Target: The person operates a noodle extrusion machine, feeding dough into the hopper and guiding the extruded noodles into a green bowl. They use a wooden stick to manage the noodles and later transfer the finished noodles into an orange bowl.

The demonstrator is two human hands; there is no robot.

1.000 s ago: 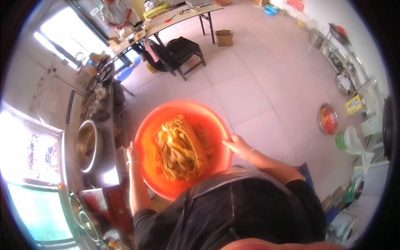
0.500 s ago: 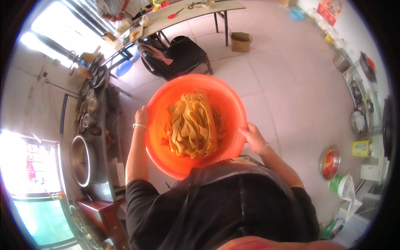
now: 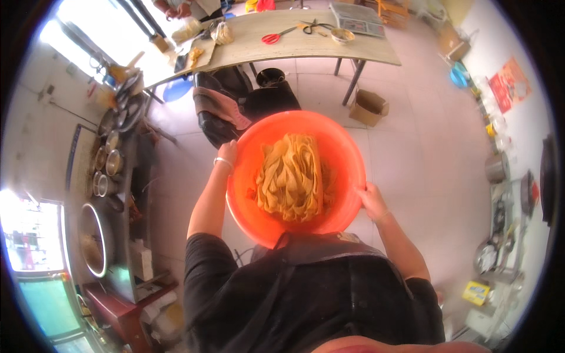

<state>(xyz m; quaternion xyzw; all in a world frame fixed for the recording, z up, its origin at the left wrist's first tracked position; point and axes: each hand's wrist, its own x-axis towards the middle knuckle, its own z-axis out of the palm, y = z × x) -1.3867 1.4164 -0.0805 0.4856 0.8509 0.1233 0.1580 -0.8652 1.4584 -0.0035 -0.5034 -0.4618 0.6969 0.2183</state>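
Observation:
In front of my body I carry a wide orange plastic basin (image 3: 348,154). A layered pile of yellowish-brown, wide flat strips (image 3: 290,177) lies in it; whether they are noodles or bean-curd skin I cannot tell. Small reddish bits show beside the pile. My left hand (image 3: 228,154), with a pale bangle at its wrist, is closed on the basin's left rim. On the right side my right hand (image 3: 372,201) grips the rim, thumb on top. The fingers under the rim are hidden on both sides. The near rim touches my dark apron (image 3: 329,256).
Ahead stands a long table (image 3: 253,53) with red-handled scissors (image 3: 272,39), a bowl (image 3: 342,36) and a scale (image 3: 356,22). Another person's hands (image 3: 179,10) are at its far left. A black chair (image 3: 215,120) and cardboard box (image 3: 369,108) stand before it. Shelves of pots (image 3: 112,162) line the left.
The table, chair and cardboard box appear nearer, with more of the tabletop in view. The basin sits farther right in the picture, still held by both hands.

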